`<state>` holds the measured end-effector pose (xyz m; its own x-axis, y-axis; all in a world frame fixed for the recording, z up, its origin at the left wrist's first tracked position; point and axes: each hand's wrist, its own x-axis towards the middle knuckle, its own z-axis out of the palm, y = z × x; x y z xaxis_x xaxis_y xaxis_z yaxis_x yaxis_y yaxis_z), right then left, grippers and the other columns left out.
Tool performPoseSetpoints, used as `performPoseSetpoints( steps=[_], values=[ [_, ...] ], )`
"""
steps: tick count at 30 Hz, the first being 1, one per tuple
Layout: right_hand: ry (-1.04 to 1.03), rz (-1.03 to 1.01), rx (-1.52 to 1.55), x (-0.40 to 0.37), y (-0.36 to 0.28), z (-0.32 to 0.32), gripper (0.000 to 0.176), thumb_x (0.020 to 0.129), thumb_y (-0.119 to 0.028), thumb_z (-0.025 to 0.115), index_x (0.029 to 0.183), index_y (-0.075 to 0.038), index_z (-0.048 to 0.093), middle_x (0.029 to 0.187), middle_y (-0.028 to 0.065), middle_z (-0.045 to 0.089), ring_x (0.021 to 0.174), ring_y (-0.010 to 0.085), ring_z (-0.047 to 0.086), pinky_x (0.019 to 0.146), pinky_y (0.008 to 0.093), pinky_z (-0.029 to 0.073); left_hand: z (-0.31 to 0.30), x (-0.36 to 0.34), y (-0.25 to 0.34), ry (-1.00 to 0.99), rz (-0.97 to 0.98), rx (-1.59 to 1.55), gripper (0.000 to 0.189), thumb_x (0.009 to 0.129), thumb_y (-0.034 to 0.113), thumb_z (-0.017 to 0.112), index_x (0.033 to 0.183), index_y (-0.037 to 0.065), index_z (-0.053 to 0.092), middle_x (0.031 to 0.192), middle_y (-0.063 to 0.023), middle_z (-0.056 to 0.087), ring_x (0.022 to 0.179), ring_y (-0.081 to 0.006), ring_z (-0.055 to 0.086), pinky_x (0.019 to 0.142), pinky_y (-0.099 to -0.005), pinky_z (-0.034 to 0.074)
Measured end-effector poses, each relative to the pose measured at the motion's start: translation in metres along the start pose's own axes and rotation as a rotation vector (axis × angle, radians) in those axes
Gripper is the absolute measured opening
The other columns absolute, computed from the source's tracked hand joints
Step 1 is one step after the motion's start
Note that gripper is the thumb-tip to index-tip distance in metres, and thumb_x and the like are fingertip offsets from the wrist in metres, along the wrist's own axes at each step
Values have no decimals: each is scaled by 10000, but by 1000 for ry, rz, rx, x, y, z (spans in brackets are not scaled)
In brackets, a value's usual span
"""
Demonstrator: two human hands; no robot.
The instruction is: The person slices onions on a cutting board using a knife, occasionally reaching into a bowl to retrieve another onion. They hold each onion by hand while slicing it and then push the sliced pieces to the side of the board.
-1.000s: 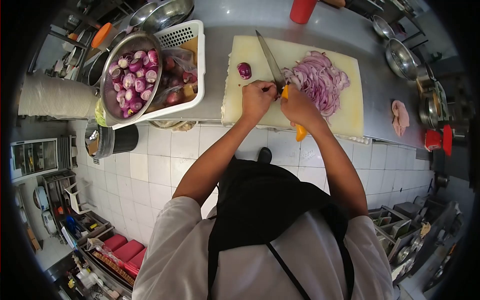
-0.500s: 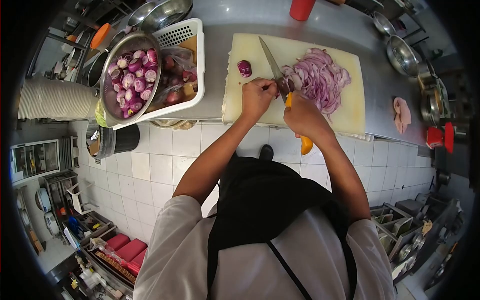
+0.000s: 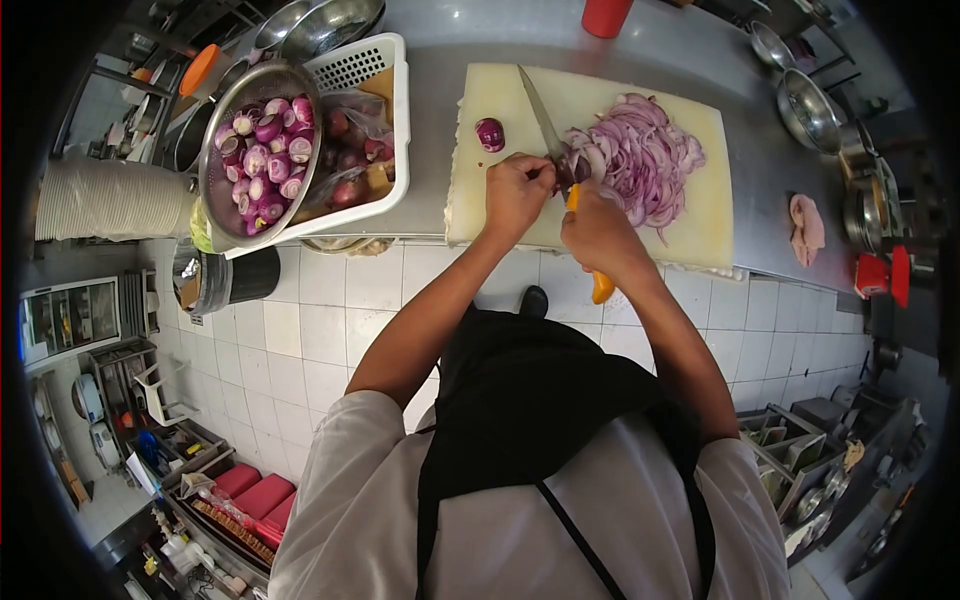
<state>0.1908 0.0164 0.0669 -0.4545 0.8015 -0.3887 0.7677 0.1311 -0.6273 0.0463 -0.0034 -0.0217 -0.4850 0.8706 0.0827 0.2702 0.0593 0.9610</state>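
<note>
My right hand (image 3: 600,228) is closed round the yellow handle of a knife (image 3: 541,112), whose long blade points away across the white cutting board (image 3: 500,85). Left of the blade, my left hand (image 3: 518,195) has its fingers bent and pressed on a piece of red onion (image 3: 564,170), mostly hidden by the fingers and blade. Sliced red onion (image 3: 645,160) lies heaped right of the knife. One peeled onion piece (image 3: 490,135) rests on the board's left side.
A steel colander (image 3: 212,195) of peeled red onions sits at the left, tilted on a white plastic basket (image 3: 402,120) holding bagged onions. A red container (image 3: 606,16) stands at the back. A pink cloth (image 3: 806,230) lies right of the board. Steel bowls (image 3: 808,110) are farther right.
My right hand and the knife handle have shifted slightly left, toward my left hand. My left hand has stayed almost in place on the onion.
</note>
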Motion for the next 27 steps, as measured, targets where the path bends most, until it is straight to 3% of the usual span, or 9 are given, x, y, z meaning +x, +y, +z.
performPoseSetpoints(
  steps=[3,6,11,15,18,19,21,24,27],
  values=[
    [29,-26,-52,13,13,15,318,929,-102,571,1149,111,487,973,366,687,995,497,690,874,548,544,-1,-1,6,-16,-72,-33,170,876,88,742,982,-35,793,872,-126,774,734,-157,714,711,-294,561],
    [33,-13,-67,11,14,19,335,932,-111,578,1167,109,485,1022,373,682,1070,515,660,934,561,520,0,1,1,22,66,22,166,880,89,747,976,-39,792,863,-131,773,718,-157,713,698,-294,561],
    [125,-94,-171,34,25,26,343,949,-134,565,1182,105,487,958,343,699,886,482,719,814,540,575,0,1,4,22,27,40,156,886,92,759,973,-33,793,868,-136,769,723,-154,715,698,-290,561],
    [-25,10,93,32,5,-17,391,977,-187,557,1262,77,513,852,279,708,532,333,699,583,450,588,4,0,2,-6,-25,-29,135,885,77,776,976,-21,794,900,-135,762,739,-163,718,719,-286,565],
    [54,35,118,20,3,-25,408,982,-194,557,1290,69,511,867,293,710,630,391,719,644,489,586,1,-2,1,-47,54,-25,127,885,70,786,981,-13,791,937,-130,756,774,-175,727,729,-288,570],
    [131,-32,56,23,14,-17,396,985,-209,570,1272,60,520,911,317,707,793,464,716,752,535,566,-3,-1,3,6,108,10,135,885,69,785,996,-9,787,954,-131,753,785,-183,731,728,-293,572],
    [139,-76,96,18,25,-2,386,985,-220,578,1256,48,519,953,334,701,901,502,688,824,563,535,-15,-1,8,94,216,84,157,884,66,784,1025,-3,780,988,-132,748,809,-200,739,727,-304,578],
    [70,-54,151,-1,20,16,371,986,-232,586,1225,39,501,1014,353,690,999,531,661,896,590,497,-35,21,15,276,317,156,201,847,33,745,1042,-17,752,1035,-163,714,780,-275,704,735,-364,578],
    [-10,18,134,-8,22,29,378,990,-234,585,1220,51,491,1003,359,689,1000,537,659,891,593,499,-49,44,-3,364,428,501,242,829,31,738,1067,-9,749,1092,-173,691,848,-284,703,777,-372,581]
  ],
)
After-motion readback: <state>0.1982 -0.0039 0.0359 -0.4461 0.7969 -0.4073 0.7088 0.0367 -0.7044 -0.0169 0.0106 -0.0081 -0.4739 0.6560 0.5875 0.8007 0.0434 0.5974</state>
